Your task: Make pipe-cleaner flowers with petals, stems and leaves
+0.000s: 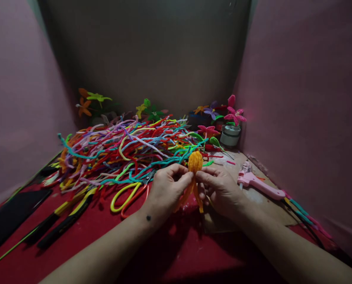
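Centrally, the left hand (169,187) and right hand (219,190) both pinch the orange fuzzy bud (195,161) just below its rounded top, holding it upright above the red bench (105,228), near the multicoloured heap of fuzzy stems (117,148).

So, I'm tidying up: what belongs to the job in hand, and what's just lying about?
Probably the job:
orange fuzzy piece, between left hand and right hand
fuzzy stems
scissors
glue gun

Apparently just lying about:
flat black item
pink flower, back right
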`<act>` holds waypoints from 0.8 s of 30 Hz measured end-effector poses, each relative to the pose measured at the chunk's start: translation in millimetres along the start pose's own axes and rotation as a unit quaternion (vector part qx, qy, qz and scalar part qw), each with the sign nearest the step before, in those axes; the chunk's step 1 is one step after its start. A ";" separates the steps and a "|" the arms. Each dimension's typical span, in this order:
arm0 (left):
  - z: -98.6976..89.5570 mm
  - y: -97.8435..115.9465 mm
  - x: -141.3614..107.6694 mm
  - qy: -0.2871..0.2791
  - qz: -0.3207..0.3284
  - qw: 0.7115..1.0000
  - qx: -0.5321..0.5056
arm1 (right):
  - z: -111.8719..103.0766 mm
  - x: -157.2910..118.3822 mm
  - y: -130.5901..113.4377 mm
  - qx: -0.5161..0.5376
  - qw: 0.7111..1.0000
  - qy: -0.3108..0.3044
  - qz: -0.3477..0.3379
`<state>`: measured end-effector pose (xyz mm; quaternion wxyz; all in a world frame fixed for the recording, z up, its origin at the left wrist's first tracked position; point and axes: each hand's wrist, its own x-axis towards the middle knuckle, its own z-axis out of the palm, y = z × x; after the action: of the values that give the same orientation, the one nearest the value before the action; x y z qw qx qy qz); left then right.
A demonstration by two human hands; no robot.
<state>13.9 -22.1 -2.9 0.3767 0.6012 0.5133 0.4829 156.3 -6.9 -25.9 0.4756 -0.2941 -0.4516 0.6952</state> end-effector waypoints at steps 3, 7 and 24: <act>0.0 -3.0 -1.2 0.010 0.040 0.999 0.030 | 0.9 0.3 1.1 -0.005 1.000 0.001 0.001; -1.1 0.6 -3.6 0.005 0.024 1.000 0.009 | 2.1 0.2 2.1 -0.004 1.000 -0.012 -0.010; -1.7 5.7 -6.6 -0.007 0.038 0.999 0.008 | -1.2 2.3 4.1 -0.040 0.998 0.011 -0.040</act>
<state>13.7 -29.7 1.6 0.3570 0.6269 0.4908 0.4886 154.8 -5.0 -30.1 0.4960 -0.3023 -0.4853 0.6535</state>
